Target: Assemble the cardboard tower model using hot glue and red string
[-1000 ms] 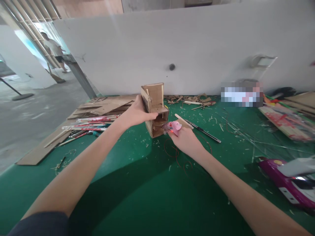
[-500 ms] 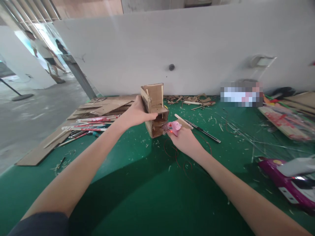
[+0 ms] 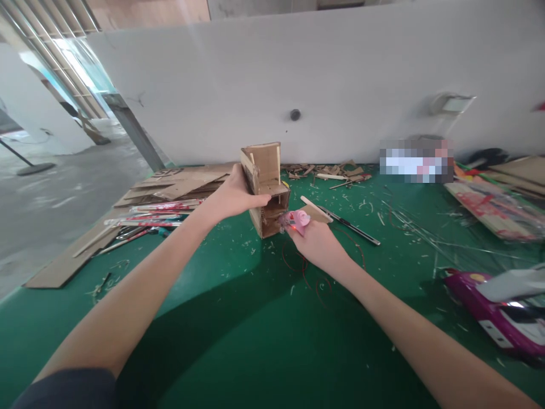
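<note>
A small cardboard structure (image 3: 268, 162) stands upright at the middle of the table, with a tall back, wooden sticks along its sides and an open compartment below. My left hand (image 3: 236, 193) grips its left side, thumb reaching across the front. In my right hand (image 3: 313, 238) is a small pink object (image 3: 302, 218) with a glowing red spot; its kind I cannot make out. Its left end is close to the lower right of the compartment, and whether they touch is unclear. Thin red wire (image 3: 304, 275) lies in loops beneath my right hand.
Behind my right hand lie a utility knife (image 3: 355, 230) and a wooden stick (image 3: 307, 201). Cardboard sheets (image 3: 179, 184) and wrapped sticks (image 3: 157, 216) are at left. A purple and white device (image 3: 485, 307) sits at right. Scraps (image 3: 332, 171) lie by the wall (image 3: 238, 85).
The view has shifted slightly. My hands keep the same holds on the cardboard structure and the pink object. The walking person at far left is now mostly hidden behind a white panel.
</note>
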`<state>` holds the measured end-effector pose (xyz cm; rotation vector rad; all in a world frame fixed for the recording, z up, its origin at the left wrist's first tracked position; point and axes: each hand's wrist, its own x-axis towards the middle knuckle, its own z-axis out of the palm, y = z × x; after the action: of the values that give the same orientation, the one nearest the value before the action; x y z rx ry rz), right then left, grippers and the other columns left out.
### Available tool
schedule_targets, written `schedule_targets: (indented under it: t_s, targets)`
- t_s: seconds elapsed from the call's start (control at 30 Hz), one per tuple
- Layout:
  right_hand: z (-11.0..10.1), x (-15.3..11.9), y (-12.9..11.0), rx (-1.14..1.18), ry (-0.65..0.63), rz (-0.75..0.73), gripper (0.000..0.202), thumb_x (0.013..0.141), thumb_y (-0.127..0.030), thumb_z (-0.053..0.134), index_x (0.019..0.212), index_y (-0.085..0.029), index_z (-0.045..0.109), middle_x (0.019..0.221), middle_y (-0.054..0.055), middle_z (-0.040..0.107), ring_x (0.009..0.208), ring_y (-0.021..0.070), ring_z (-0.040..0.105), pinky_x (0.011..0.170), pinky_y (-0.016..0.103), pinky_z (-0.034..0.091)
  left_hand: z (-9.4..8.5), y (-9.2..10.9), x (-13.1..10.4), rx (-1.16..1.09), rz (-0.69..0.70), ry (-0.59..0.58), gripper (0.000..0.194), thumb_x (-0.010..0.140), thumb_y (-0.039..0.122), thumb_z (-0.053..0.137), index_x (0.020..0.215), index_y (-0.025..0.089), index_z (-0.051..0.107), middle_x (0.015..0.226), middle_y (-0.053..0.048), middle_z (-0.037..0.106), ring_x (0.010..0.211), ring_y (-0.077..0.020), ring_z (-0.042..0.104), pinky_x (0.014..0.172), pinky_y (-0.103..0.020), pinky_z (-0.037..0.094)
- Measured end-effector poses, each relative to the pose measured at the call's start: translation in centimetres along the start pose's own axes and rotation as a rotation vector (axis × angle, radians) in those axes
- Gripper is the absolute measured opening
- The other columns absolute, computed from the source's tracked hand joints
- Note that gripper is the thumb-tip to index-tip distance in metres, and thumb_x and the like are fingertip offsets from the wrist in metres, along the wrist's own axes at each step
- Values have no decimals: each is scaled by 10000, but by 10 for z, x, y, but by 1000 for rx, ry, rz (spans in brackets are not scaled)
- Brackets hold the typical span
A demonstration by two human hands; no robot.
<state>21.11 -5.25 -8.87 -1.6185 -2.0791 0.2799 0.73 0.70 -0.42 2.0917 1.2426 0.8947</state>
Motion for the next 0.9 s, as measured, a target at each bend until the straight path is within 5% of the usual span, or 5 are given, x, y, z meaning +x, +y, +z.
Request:
schedule_targets:
  t_s: [0.3,0.43,0.57,0.73,0.9]
  targets:
    - [-24,-2,1,218,15,102,274,872,-426,538,881,-183,665,795,63,694,567,161,611,558,292,464,-1,2,-1,11,5,32,706,655,372,769,1219,180,392,1335,-160,494,1288,-381,453,1036,-573,420]
    - [-45,-4,10,284,-111,236,398,837,-546,547,691,-184,620,563,20,609,402,127,531,429,268,413,-3,-2,1,39,-14,71,654,653,379,777,1159,183,413,1294,-183,518,1237,-388,504,983,-586,464]
    - [-58,-5,28,230,-133,207,429,822,-558,558,590,-197,562,427,-8,520,387,123,504,433,258,403,-7,-15,8,84,-17,168,676,631,408,791,1131,190,391,1293,-198,517,1218,-394,522,951,-593,485]
    - [-50,4,41,297,-33,308,413,806,-577,583,710,-177,621,500,18,587,426,147,559,385,243,385,-14,-24,13,89,-57,166,738,620,435,800,1179,188,387,1286,-214,537,1174,-397,565,927,-582,500]
    - [-29,21,37,627,34,538,293,790,-438,659,785,-145,640,712,94,690,516,173,641,378,239,432,-19,-30,13,67,-29,127,846,610,468,816,1271,206,358,1188,-182,608,1058,-372,639,830,-539,551]
